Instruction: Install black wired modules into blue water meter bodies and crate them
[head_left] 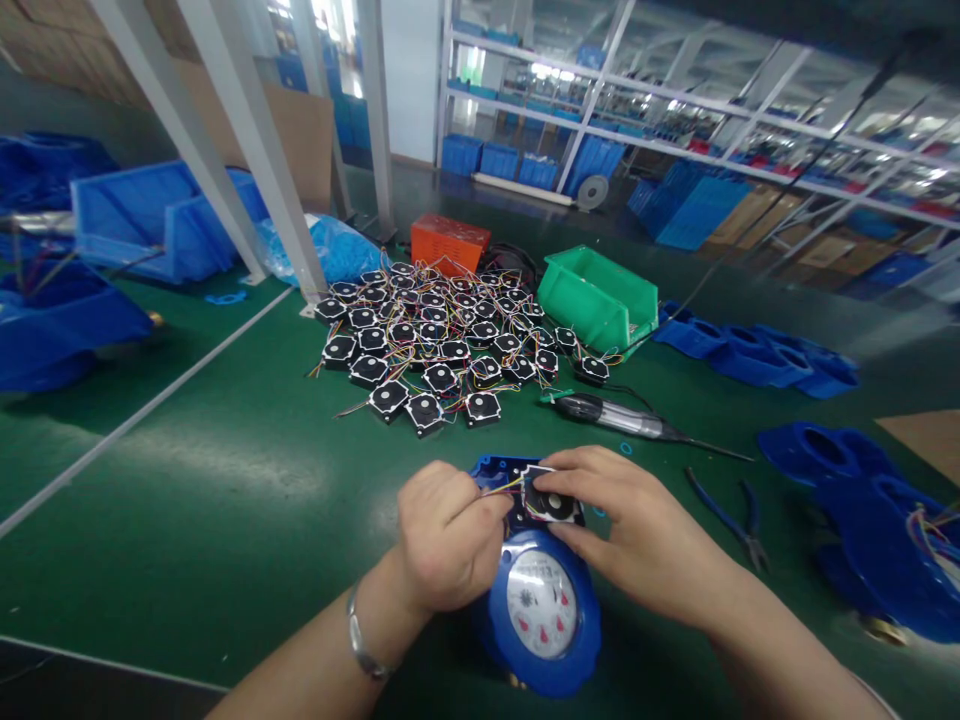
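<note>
A blue water meter [541, 610] with a white dial lies on the green table in front of me. At its far end sits a small black module [551, 500] with coloured wires. My left hand [446, 535] is closed, pinching the module's wires at the meter's left edge. My right hand [630, 520] is closed on the black module, pressing it onto the meter's open housing. A metal bracelet circles my left wrist.
A heap of several black wired modules [442, 345] lies beyond the meter. A green bin [592, 300], an orange box [448, 243], an electric screwdriver [622, 415], pliers [731, 515], blue meter housings [862, 520] at right and blue bins [150, 215] at left surround it.
</note>
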